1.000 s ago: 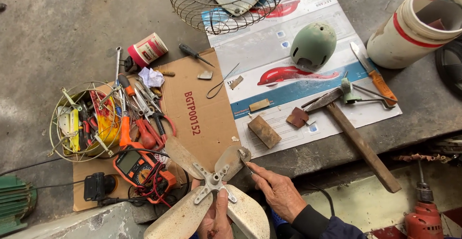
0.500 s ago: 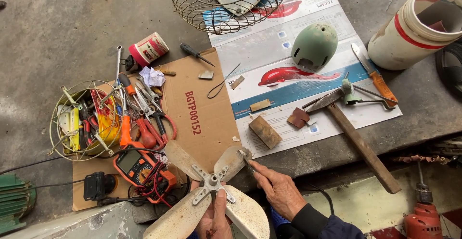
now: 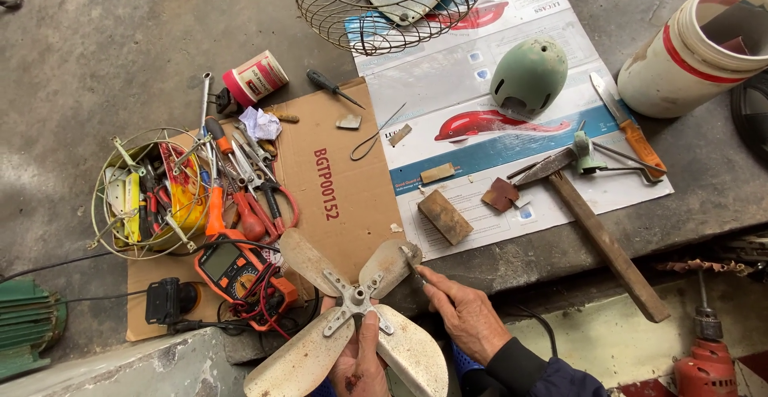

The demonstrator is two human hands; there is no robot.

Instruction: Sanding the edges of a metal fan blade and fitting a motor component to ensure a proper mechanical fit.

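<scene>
**Four-blade metal fan held over the concrete edge**

Rough grey concrete floor [image 3: 96, 53] runs under everything, with a lower ledge at my knees. On it lie a glossy printed poster sheet [image 3: 496, 85] and a flat piece of brown cardboard [image 3: 336, 181], both thin and limp. At the top sits a rusty wire fan guard [image 3: 344, 5], open and springy by the look of it; at the right a white plastic bucket [image 3: 688, 53] with a red band.

Lowest in view, just off the cardboard's near edge, is the fan blade [image 3: 352, 317]: four broad petals of thin sheet metal, dull cream and spotted with rust, riveted to a small cross-shaped hub. I judge it light but stiff at the hub and easily bent at the tips, with thin edges that could cut. So my left hand [image 3: 360, 365] takes it from beneath, fingers [image 3: 352, 329] closed up around the hub. My right hand [image 3: 468, 317] pinches a small slim tool [image 3: 412, 263], tip resting on the upper right petal; what kind of tool I cannot tell.

Smaller things: a wooden-handled hammer [image 3: 600, 229], heavy at the head; a pale green domed motor cover [image 3: 528, 73], hard and smooth; an orange multimeter [image 3: 232, 269] with tangled leads; a wire basket [image 3: 144, 193] of pliers and screwdrivers; a rusty block [image 3: 445, 216].
</scene>
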